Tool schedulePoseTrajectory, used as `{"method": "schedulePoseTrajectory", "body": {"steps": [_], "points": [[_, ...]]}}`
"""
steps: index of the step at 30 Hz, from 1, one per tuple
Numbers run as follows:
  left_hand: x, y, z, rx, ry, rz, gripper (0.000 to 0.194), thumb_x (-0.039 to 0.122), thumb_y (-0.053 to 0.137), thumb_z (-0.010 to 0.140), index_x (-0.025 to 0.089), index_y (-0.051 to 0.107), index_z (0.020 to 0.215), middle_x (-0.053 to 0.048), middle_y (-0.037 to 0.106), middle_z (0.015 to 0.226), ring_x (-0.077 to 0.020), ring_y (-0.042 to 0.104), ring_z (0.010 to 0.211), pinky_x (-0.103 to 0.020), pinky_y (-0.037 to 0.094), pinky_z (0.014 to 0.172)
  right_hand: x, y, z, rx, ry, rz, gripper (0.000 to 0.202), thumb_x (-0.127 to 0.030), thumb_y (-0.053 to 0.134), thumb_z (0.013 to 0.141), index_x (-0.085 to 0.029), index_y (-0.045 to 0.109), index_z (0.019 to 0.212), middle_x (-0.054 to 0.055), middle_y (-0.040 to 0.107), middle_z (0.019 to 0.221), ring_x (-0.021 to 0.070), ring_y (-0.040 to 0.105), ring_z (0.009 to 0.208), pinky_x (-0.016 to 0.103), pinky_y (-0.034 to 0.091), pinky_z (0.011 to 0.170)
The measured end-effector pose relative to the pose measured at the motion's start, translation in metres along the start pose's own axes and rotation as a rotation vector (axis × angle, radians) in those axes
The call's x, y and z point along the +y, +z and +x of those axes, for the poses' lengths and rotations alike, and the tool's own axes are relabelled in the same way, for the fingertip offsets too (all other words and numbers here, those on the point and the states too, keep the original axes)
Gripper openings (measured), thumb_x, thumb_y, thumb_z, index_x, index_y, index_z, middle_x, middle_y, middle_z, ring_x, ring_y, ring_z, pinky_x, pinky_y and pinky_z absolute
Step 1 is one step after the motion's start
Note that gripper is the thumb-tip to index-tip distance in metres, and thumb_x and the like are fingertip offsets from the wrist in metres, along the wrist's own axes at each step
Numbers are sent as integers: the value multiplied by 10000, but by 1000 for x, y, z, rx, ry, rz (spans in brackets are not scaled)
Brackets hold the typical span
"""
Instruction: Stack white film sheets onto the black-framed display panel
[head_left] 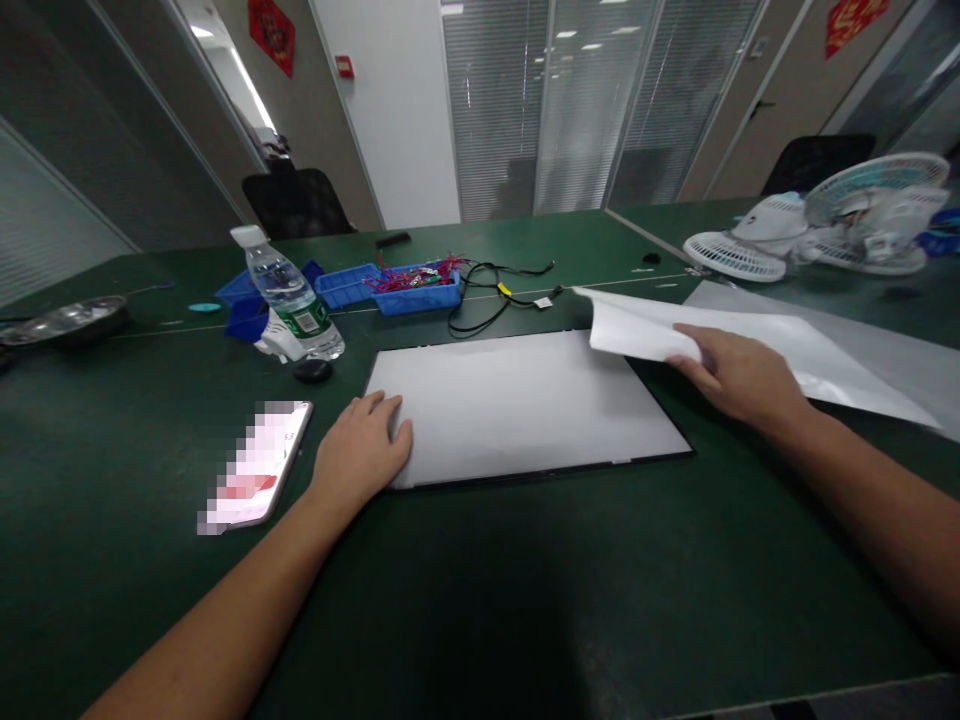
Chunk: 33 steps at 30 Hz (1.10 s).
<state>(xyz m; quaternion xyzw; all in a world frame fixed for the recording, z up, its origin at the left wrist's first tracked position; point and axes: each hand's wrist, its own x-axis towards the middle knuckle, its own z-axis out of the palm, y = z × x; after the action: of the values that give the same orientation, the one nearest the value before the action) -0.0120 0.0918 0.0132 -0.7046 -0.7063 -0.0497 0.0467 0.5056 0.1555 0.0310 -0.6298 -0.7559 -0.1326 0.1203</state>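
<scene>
A flat rectangular panel point(517, 405) with a white face and a thin black edge lies on the green table. My left hand point(364, 445) rests on the panel's left end, fingers spread over its edge. Pinched in my right hand point(739, 375) is a thin white sheet point(637, 325), its near end bent and raised above the panel's far right corner. The rest of that sheet stretches to the right, over another pale, translucent sheet point(892, 345) lying on the table.
Left of the panel lie a phone point(259, 465), a black mouse point(313, 371) and a tilted water bottle point(292, 295). Behind it are a blue tray point(416, 300) of red wires and a black cable point(487, 310). Fan parts point(817, 225) stand at the far right.
</scene>
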Motion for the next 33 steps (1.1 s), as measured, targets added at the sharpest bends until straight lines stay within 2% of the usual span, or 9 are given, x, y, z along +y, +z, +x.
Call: {"method": "schedulePoseTrajectory", "body": {"steps": [5, 8, 11, 14, 17, 20, 24, 28, 33], "points": [[0, 0, 0, 5, 2, 3, 571, 449, 431, 1012, 153, 629, 1460, -149, 579, 1544, -359, 543, 1424, -495, 425, 1197, -28, 10, -7, -68, -476, 122, 692, -647, 449, 1029, -207, 525, 1557, 123, 569, 1518, 321, 575, 1347, 504, 486, 1097], [0, 0, 0, 5, 2, 2, 573, 447, 428, 1013, 149, 628, 1460, -154, 575, 1548, -363, 541, 1425, -504, 421, 1200, -44, 14, -12, -107, -603, 133, 665, -645, 504, 1006, -237, 572, 1527, 107, 569, 1520, 335, 572, 1354, 531, 498, 1085], [0, 1, 0, 2, -2, 1, 579, 450, 421, 1013, 151, 622, 1466, -153, 567, 1555, -368, 536, 1428, -518, 427, 1195, -53, 11, -16, -124, -619, 182, 571, -606, 523, 1010, -282, 638, 1465, 73, 596, 1494, 330, 605, 1306, 537, 512, 1060], [1, 0, 0, -4, -4, -5, 581, 459, 418, 1013, 159, 621, 1468, -148, 563, 1560, -374, 538, 1424, -530, 436, 1185, -50, 7, -14, -116, -566, 282, 519, -576, 531, 1009, -330, 648, 1450, 45, 618, 1469, 314, 627, 1270, 538, 507, 1055], [2, -2, 0, -13, -11, -3, 579, 461, 423, 1011, 164, 620, 1468, -145, 564, 1561, -370, 536, 1425, -526, 437, 1185, -34, 6, -6, -82, -424, 272, 511, -568, 466, 1024, -300, 686, 1400, 53, 651, 1425, 310, 599, 1303, 540, 453, 1106], [2, -3, 0, -19, -7, 9, 584, 466, 414, 1015, 163, 618, 1471, -147, 563, 1562, -367, 539, 1424, -521, 439, 1183, -9, 6, 2, -106, -65, 93, 596, -607, 361, 1033, -252, 725, 1343, 85, 681, 1370, 311, 601, 1273, 491, 460, 1064], [1, -2, 0, -14, 3, 12, 585, 460, 406, 1016, 149, 625, 1461, -150, 567, 1556, -357, 537, 1428, -502, 430, 1192, 26, 7, 6, -153, 315, -60, 750, -685, 281, 1011, -171, 757, 1278, 204, 743, 1032, 391, 662, 975, 512, 482, 800], [0, 0, 0, -10, -2, 12, 582, 470, 414, 1015, 162, 625, 1463, -136, 568, 1559, -343, 530, 1439, -479, 411, 1209, 40, 9, 6, -245, 387, -77, 719, -717, 341, 984, -208, 770, 1256, 189, 745, 1033, 356, 652, 911, 469, 458, 755], [1, -1, 0, -5, -2, 9, 576, 461, 421, 1014, 161, 627, 1461, -143, 570, 1556, -356, 534, 1433, -496, 428, 1193, 25, 11, 5, -251, 309, -49, 724, -710, 306, 996, -228, 748, 1308, 156, 749, 1028, 329, 649, 907, 439, 462, 744]]}}
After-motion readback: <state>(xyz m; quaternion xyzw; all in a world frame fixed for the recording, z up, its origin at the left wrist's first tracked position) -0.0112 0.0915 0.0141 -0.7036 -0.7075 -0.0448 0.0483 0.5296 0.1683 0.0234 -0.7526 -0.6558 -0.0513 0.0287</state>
